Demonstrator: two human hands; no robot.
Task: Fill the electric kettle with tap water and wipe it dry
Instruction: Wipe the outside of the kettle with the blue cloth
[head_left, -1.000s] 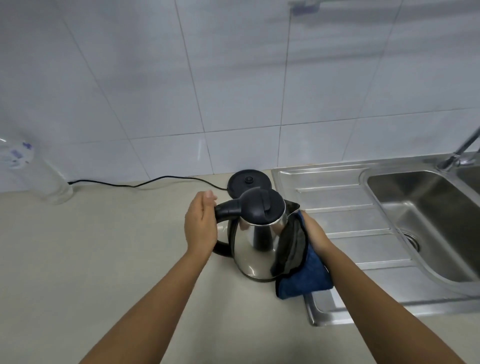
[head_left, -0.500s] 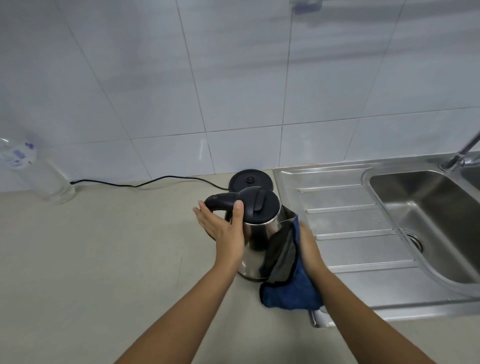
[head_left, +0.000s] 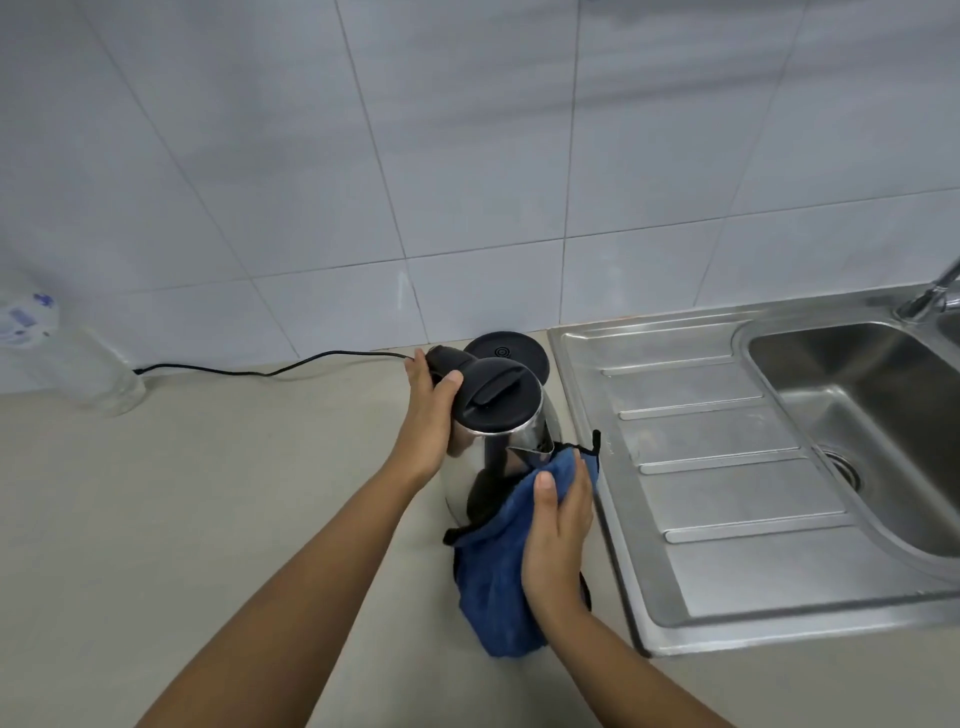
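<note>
Two hands busy: left hand (head_left: 427, 415) grips kettle (head_left: 496, 441) handle, right hand (head_left: 558, 525) presses cloth (head_left: 493, 582) against it

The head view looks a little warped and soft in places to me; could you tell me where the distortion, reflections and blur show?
Head view: wide-angle bending bows the tile lines and sink edge; the kettle body mirrors dark shapes; the bottle at the left edge is soft and washed out; the cloth under the right hand looks slightly smeared.

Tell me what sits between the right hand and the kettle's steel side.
In the head view, the blue cloth lies between them: the right hand presses it against the kettle below the spout. The left hand grips the handle directly.
</note>
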